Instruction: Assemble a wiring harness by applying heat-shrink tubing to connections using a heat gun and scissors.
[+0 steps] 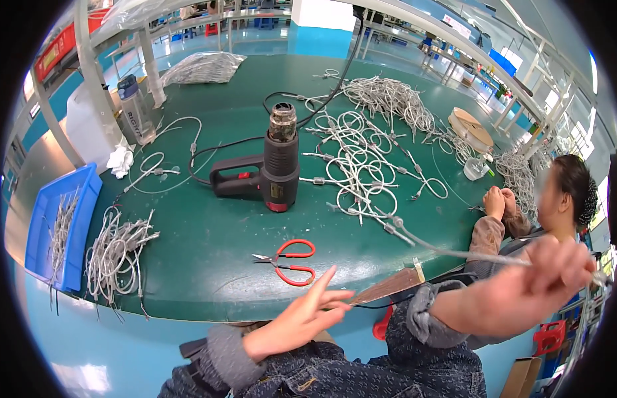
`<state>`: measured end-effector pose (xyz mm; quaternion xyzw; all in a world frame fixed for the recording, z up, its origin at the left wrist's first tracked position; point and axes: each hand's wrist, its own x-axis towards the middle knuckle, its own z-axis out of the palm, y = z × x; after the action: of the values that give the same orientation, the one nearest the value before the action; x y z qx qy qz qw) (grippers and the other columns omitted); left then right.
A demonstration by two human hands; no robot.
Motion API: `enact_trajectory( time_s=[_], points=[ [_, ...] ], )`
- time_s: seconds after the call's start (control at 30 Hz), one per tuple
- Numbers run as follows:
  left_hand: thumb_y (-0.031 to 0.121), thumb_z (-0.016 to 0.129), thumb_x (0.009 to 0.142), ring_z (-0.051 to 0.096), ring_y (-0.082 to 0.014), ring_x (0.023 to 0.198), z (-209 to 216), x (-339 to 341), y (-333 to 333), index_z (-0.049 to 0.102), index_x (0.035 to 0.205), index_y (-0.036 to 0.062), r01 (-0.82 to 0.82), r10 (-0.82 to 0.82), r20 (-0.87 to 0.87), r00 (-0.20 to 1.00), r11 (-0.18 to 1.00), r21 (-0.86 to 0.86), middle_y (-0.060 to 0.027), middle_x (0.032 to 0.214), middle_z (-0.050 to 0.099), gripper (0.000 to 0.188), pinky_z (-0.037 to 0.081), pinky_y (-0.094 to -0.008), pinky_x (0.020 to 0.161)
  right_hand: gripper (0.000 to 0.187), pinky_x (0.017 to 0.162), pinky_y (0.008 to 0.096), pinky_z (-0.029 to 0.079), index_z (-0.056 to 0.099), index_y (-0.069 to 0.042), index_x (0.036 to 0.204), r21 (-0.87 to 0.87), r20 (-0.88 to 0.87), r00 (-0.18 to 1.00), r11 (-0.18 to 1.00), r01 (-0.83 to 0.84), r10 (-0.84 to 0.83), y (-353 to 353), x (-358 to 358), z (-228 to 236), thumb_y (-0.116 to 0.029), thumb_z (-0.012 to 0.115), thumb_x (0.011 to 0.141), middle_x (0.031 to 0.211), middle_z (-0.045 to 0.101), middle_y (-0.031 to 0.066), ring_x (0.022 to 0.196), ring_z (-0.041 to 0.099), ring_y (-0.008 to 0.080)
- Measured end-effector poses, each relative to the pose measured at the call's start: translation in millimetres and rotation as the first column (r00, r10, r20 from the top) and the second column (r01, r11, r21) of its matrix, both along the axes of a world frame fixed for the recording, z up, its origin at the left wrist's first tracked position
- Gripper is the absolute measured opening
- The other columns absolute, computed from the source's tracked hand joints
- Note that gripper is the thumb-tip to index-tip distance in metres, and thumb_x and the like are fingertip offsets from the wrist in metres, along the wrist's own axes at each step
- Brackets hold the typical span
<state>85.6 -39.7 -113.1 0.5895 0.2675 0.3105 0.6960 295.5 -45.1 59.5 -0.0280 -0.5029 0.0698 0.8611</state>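
Note:
My right hand (530,285) is raised at the right, slightly blurred, with its fingers closed around a grey-white cable (447,252). The cable stretches left from the fist toward the looped cables (361,159) on the green table; its other end sticks out past my fingers. Over the table's near edge my left hand (298,325) holds nothing, fingers spread. Just beyond it lie red-handled scissors (295,255), blades apart and pointing left. A black heat gun (280,166) stands upright mid-table, nozzle up, beside the loops.
At the left are a blue tray (89,199) with thin wires, a cable bundle (119,252) and a water bottle (136,109). Farther back lie a plastic bag (202,67) and a cable heap (388,99). A co-worker (567,192) sits at the right near a spool (471,129).

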Motion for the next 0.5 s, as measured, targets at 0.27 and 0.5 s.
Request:
enact_trajectory(
  time_s=[0.27,0.5],
  points=[
    [0.026,0.041,0.098,0.051,-0.0296,0.116,24,53,36,-0.004,0.145,0.0077,0.112,0.149,0.524,0.838,0.895,-0.433,-0.0218,0.135,0.039,0.068,0.044,-0.0419,0.095,0.019,0.037,0.0217,0.020,0.034,-0.007,0.081,0.129,0.016,0.750,0.743,-0.657,0.661,-55,7,14,-0.015,0.034,0.098,0.059,0.035,0.0020,0.040,0.026,0.0075],
    [0.029,0.044,0.097,0.058,-0.0190,0.091,29,-5,4,0.005,0.146,0.0062,0.520,-0.451,0.324,0.832,0.838,-0.168,-0.0129,0.101,0.059,0.067,0.046,-0.0334,0.083,0.022,0.028,0.0221,0.019,0.032,-0.009,0.085,0.036,-0.194,0.383,0.397,-0.917,0.903,-57,9,14,-0.025,0.029,0.100,0.058,0.037,0.0027,0.033,0.025,0.0076]
  ],
)
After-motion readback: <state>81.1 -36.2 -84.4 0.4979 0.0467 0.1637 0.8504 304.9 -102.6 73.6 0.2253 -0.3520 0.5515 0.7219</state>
